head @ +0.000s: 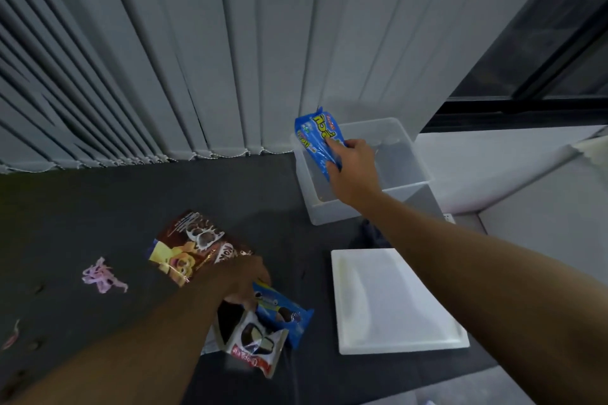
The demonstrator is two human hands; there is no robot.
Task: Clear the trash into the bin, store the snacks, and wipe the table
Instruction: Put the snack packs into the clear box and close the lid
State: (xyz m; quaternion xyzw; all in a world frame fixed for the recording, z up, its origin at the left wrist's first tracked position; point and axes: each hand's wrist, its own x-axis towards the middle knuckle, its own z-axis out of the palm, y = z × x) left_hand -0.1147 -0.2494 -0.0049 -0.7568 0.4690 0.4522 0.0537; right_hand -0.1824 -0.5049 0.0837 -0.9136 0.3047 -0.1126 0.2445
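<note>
Status: right hand [353,168] is clamped on a blue crinkly plastic snack packet [317,138], thumb and fingers wrapped round its lower end. The packet is tilted, top pointing to 11 o'clock, over the open mouth of a clear rectangular plastic box [413,145]. Can't tell if it touches the box. The box sits at 1 o'clock from centre of view, at the far edge of the dark matte table [98,207].

Left hand [246,276] at 7 o'clock, back to camera, rests on a pile of snacks, fingers bent down into it; can't tell whether it grips anything. In the pile:
- brown glossy cereal packet with a cartoon dog [194,250], at 10 o'clock from the hand
- blue foil sandwich-cookie packet [284,314], at 4 o'clock, touching the hand
- white-and-red choco pie wrapper [256,345], at 6 o'clock, partly under the forearm

White flat rectangular plastic lid [394,302] lies at 5 o'clock, near the box. Pink shredded paper scrap [103,274] lies at 9 o'clock, well apart from the pile. Grey vertical blinds [164,43] hang behind the table.
</note>
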